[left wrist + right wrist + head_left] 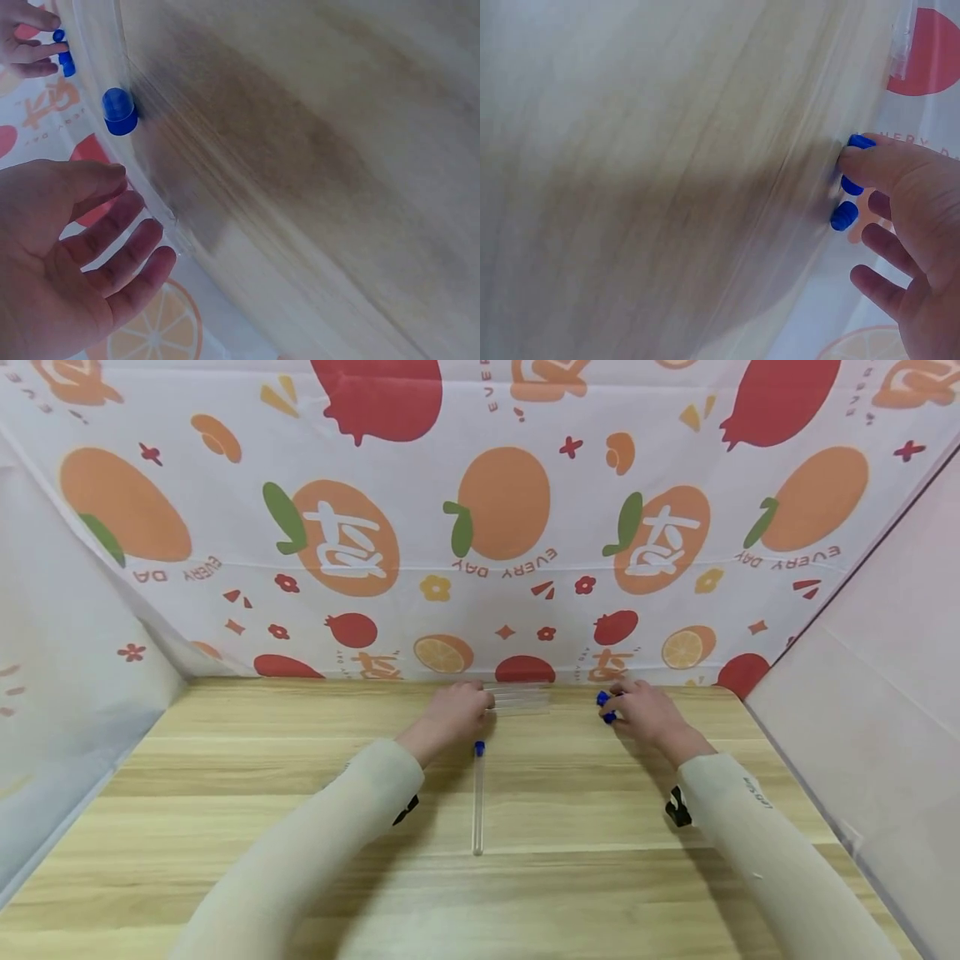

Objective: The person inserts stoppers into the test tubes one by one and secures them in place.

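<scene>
Pinching a cap [862, 142] with the right hand [648, 717], by all appearances, close to the foot of the printed cloth [480, 635] and at three o'clock from the clear tubes [521, 697]. To do this well, probably best to squeeze lightly by the sides, with thumb and forefinger only, so as not to send such a small piece rolling. Better, too, to lift straight up, away from the loose cap [844, 216] at six o'clock from the thumb in the right wrist view, than to drag across the table [570, 877]. With the left hand [456, 710], likely wise to touch the clear tubes softly at their nine o'clock end, without nudging them askew; likewise to avoid the capped tube [478, 802], lying lengthwise at seven o'clock from that group. As for fingers: on the right, drawn in at thumb and forefinger against blue plastic, and elsewhere loosely bent, holding nothing visible. Cannot tell how firmly, nor whether to count the blue piece [851, 186] just under the thumb as a separate cap. On the left, relaxed and half curved, reaching beside the tube ends; apparently grasping nothing, but cannot tell for sure about contact.
</scene>
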A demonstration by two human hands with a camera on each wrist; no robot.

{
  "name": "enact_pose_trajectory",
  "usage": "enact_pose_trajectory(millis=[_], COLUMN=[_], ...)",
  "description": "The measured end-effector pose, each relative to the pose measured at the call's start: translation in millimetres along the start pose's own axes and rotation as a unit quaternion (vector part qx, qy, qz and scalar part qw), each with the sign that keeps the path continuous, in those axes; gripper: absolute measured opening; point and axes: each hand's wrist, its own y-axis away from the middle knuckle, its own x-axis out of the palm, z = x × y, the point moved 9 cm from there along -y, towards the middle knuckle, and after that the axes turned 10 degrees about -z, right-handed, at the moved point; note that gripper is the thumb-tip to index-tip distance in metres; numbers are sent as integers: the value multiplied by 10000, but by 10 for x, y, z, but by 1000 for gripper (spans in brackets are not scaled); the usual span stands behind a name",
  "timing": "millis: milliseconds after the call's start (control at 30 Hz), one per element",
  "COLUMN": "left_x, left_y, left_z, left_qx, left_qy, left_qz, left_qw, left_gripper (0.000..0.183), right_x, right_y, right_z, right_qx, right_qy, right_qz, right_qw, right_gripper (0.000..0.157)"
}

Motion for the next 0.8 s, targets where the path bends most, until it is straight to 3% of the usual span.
enact_pose_trajectory(millis=[433, 800], left_x=[96, 92], left_y=[-53, -79], left_z=[-11, -94], left_qx=[-59, 238], left_qy=[-41, -463], left_qz=[-147, -168], left_qw=[9999, 9985], left_gripper=[15, 9], right_x=[41, 15], right_y=[11, 56], right_z=[25, 14], right_qx=[59, 90], right_qy=[-196, -281], right_qz=[71, 20], right_qw=[9998, 9996], right_gripper=[20, 23])
